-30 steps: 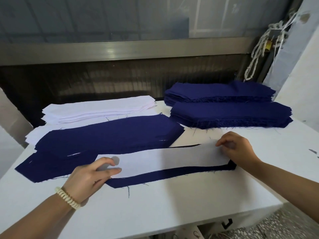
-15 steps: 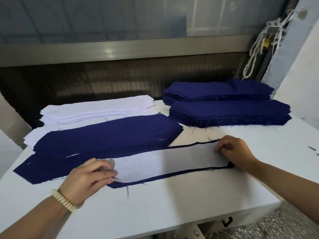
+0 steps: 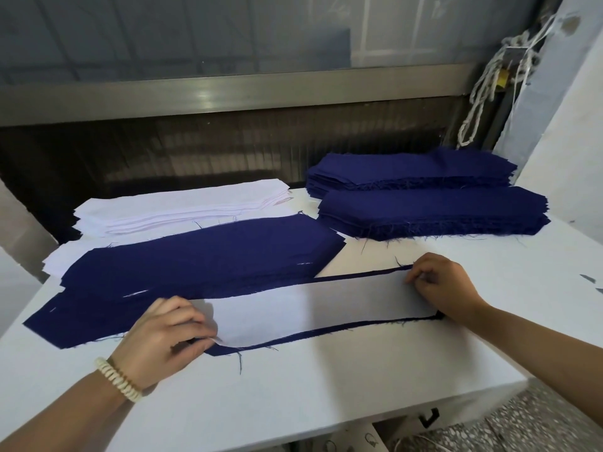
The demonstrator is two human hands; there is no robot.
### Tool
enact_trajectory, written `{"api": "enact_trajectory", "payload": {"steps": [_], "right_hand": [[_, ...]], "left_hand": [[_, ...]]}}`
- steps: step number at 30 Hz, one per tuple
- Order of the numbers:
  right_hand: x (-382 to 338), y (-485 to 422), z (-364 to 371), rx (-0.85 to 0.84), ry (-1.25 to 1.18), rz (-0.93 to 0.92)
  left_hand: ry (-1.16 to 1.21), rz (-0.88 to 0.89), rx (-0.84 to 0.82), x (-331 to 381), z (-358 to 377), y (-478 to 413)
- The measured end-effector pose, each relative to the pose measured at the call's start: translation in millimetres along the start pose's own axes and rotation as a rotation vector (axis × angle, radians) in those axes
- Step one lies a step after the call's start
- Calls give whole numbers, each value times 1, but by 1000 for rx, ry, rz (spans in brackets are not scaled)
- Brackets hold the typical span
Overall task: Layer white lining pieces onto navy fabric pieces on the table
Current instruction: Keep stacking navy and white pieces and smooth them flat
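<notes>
- The left hand [image 3: 163, 334] is at the left end of the white lining piece [image 3: 310, 308]; its grip pinches that end between the thumb and curled fingers.
- The right hand [image 3: 447, 288] is at the opposite end, and its grip, fingers curled, pinches the far right corner of the same piece.
- The lining lies flat on a navy fabric piece [image 3: 228, 350] near the front of the worktop [image 3: 326, 386], with only a thin navy border showing along its long edges.
- Just behind, and touching it, lies a spread pile of navy pieces [image 3: 195, 256].
- A stack of white lining [image 3: 182, 207] sits behind that pile, at the rear left.
- Two thick navy stacks [image 3: 424, 213] rest at the rear right, one behind the other.
- A pale beaded bracelet [image 3: 119, 380] circles the left wrist.
- A white cord [image 3: 483, 93] hangs in the far right corner.
</notes>
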State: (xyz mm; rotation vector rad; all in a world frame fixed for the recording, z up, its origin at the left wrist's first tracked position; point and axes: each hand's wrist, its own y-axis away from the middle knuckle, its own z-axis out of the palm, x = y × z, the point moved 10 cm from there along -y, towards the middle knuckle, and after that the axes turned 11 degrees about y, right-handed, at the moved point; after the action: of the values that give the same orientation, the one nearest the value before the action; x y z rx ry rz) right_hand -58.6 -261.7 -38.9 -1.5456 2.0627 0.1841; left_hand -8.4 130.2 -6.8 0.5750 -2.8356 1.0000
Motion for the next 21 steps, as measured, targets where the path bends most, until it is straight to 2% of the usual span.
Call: {"api": "enact_trajectory", "payload": {"steps": [7,11,16,21], "right_hand": [[26,-4,-18,181,-4,135],[32,-3,-24,231,2,167],[20,-3,-14,156,-62,87],[4,-6,5,-4,121,-27]], "left_hand": [[48,-34,-10,-3,2,3],[83,-62,-35,-5,3,5],[105,-112,-97,-6,5,5],[135,-144,-126,-7,7,7]]}}
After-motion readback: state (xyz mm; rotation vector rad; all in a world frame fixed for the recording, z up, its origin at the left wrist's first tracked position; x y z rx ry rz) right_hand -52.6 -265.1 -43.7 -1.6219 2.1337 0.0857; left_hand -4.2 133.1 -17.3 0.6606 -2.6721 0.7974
